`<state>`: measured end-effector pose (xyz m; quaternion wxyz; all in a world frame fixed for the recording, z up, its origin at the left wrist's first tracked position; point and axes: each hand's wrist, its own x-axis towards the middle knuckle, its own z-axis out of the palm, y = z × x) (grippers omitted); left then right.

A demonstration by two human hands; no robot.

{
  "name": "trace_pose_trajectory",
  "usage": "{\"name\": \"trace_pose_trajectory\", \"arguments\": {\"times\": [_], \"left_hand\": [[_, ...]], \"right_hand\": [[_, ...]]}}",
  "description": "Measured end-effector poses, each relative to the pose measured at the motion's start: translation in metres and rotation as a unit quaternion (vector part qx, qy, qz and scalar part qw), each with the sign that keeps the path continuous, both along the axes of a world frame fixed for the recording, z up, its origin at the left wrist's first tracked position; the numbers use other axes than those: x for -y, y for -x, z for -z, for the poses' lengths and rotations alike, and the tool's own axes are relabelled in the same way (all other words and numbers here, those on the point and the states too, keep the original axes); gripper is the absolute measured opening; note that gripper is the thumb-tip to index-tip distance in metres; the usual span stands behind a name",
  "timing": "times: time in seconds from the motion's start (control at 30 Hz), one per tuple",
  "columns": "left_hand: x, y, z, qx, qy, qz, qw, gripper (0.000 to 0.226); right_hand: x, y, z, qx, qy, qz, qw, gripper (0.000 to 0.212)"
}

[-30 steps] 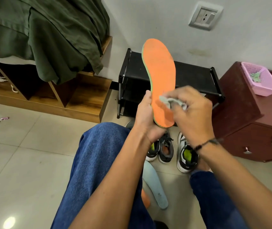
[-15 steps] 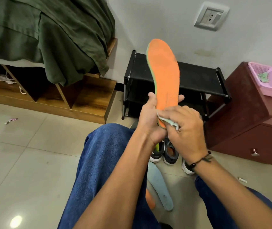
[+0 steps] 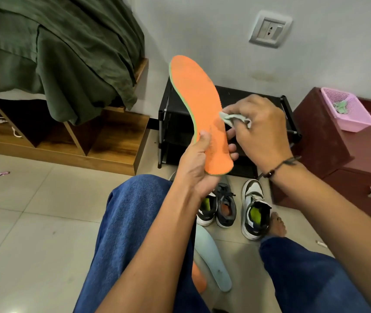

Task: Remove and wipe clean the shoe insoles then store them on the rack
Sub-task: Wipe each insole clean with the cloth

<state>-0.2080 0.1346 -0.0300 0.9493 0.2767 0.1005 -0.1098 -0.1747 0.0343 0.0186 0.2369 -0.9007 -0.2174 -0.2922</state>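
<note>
Beside the rack (image 3: 259,102), a pink basket (image 3: 358,123) is holding green cloth; left hand (image 3: 199,168) is gripping the orange insole (image 3: 199,109), right hand (image 3: 261,125) pinching a rag (image 3: 234,118).

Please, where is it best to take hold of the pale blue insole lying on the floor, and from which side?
Likely at the rounded end of the pale blue insole, coming from above: it lies flat between the legs, its far end hidden behind the left forearm.

Even, soft indoor light; shadows faint. Wide-angle bending at edges: wall (image 3: 202,30) and floor tiles (image 3: 33,222) lines curve. Slight motion blur on right hand (image 3: 259,125).
</note>
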Motion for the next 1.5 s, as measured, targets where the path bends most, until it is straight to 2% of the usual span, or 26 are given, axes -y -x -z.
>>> {"name": "trace_pose_trajectory", "arguments": {"times": [0.1,0.3,0.5,0.63,0.7,0.77,0.83,0.93,1.0,1.2,1.3,1.37,1.43,1.5], "left_hand": [[0.002,-0.003,0.007,-0.008,0.051,-0.016,0.999,0.028],[-0.002,-0.002,0.017,-0.024,0.063,-0.008,0.998,0.043],[0.002,0.001,0.021,-0.025,0.046,-0.016,0.998,0.043],[0.001,-0.003,0.019,-0.028,0.061,-0.032,0.997,0.042],[0.002,-0.004,0.018,-0.036,0.055,-0.032,0.997,0.047],[0.004,-0.005,0.014,-0.04,0.059,-0.028,0.997,0.06],[0.006,-0.005,0.01,-0.039,0.049,-0.02,0.998,0.064],[0.004,-0.007,0.011,-0.044,0.048,-0.022,0.998,0.069],[0.0,-0.009,0.013,-0.041,0.034,-0.029,0.998,0.073],[-0.003,-0.011,0.026,-0.005,-0.009,-0.022,1.0,0.08],[-0.003,-0.013,0.029,-0.005,-0.003,-0.039,0.999,0.08],[-0.005,-0.016,0.03,-0.001,0.001,-0.054,0.999,0.076],[-0.006,-0.017,0.028,0.006,0.005,-0.055,0.998,0.073],[-0.004,-0.015,0.023,0.014,0.008,-0.044,0.999,0.075]], "right_hand": [[-0.006,-0.006,0.021,0.006,0.067,0.013,0.998,0.018],[-0.009,0.04,0.057,-0.015,0.017,-0.015,1.0,0.025],[-0.012,0.072,0.062,-0.109,-0.103,0.001,0.989,0.03],[-0.015,0.083,0.044,-0.224,-0.194,0.004,0.955,0.034],[-0.011,0.077,0.025,-0.236,-0.219,-0.01,0.947,0.04],[-0.006,0.06,0.01,-0.192,-0.193,-0.012,0.962,0.032],[-0.004,0.036,0.003,-0.141,-0.125,-0.005,0.982,0.022],[-0.004,0.013,0.013,-0.098,0.031,-0.038,0.994,0.025],[-0.003,0.013,0.025,-0.082,0.065,-0.053,0.993,0.027],[-0.009,0.059,0.053,-0.148,-0.111,-0.018,0.983,0.021],[-0.02,0.078,0.051,-0.172,-0.159,0.0,0.972,0.021],[-0.025,0.083,0.045,-0.221,-0.193,-0.001,0.956,0.021],[-0.024,0.081,0.033,-0.281,-0.26,-0.025,0.924,0.025],[-0.014,0.07,0.019,-0.259,-0.297,-0.024,0.919,0.028]]}}
